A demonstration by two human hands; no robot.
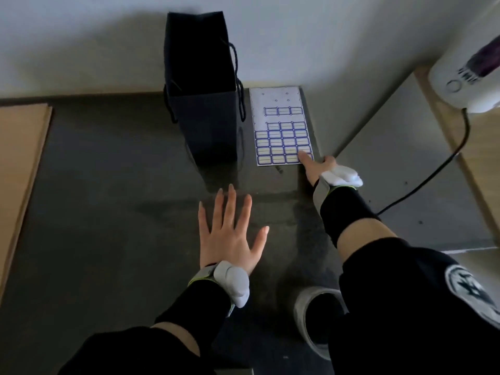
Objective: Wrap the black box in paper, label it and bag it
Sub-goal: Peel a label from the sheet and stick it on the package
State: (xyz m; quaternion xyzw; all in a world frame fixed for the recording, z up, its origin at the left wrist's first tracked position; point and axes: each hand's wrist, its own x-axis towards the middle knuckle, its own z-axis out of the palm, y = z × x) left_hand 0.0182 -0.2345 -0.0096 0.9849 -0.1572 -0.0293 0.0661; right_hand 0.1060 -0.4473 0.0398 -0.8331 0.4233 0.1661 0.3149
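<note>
- Tape roll, grey and round [302, 307], lies nearest on the dark grey worktop [108, 185], partly hidden under the right sleeve.
- The left hand [230, 239] lies flat and released, fingers spread, palm down on a dark flat-topped block [273, 212] whose far edge shows just beyond the fingertips. I take this to be the black box. It is too dim to tell whether paper covers it.
- The right hand [320, 169] reaches forward, grasping nothing. Its straight index finger [305, 159] touches the near right corner of the white sheet of blue-bordered sticky labels [278, 101]. Its other fingers are hidden behind the wrist.
- The step in hand looks like labelling.
- To do it well, lift one corner of the outermost label with a nail and peel slowly and low, so the label neither curls nor tears.
- The backing sheet may slide or lift, so a finger should pin it.
- The left hand should steady the box until the label is pressed on flat.
- The tall black paper bag with cord handles [203, 104] stands upright and open, just beside the sheet on its left, ready for bagging.
- Flat brown paper sheets [21, 158] lie at the far left edge.
- A white appliance [465, 85] with a black cable [446, 163] sits off to the right.
</note>
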